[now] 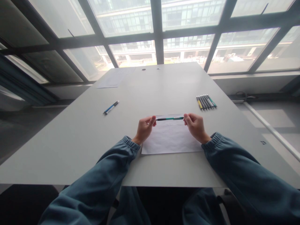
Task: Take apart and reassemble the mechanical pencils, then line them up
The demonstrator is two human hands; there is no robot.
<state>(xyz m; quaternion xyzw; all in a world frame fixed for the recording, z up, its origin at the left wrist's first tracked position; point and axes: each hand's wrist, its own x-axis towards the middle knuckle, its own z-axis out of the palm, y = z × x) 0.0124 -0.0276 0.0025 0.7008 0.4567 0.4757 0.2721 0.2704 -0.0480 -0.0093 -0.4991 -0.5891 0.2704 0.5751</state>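
In the head view, the person's left hand and right hand are holding a green-and-black pen between them, one at each end. The pen is hovering over or resting near the far edge of a white sheet; whether it is touching the paper, I cannot tell. Its long axis is running from left to right, roughly parallel to the table's near edge, with the right end sitting a touch higher in view. The black stretch is lying toward the left hand and the clip toward the right hand; the fingers are covering both extreme ends. On each hand, the thumb and fingers are closing in a pinch on the pen, leaving its green middle bare.

The sheet is lying on a white table, below and between the wrists. Beyond the right hand, a row of pens is lying side by side, pointing away from the person, with yellow showing at its left and green at its right. Off to the left, a blue pen is lying slantwise, its far end pointing rightward.
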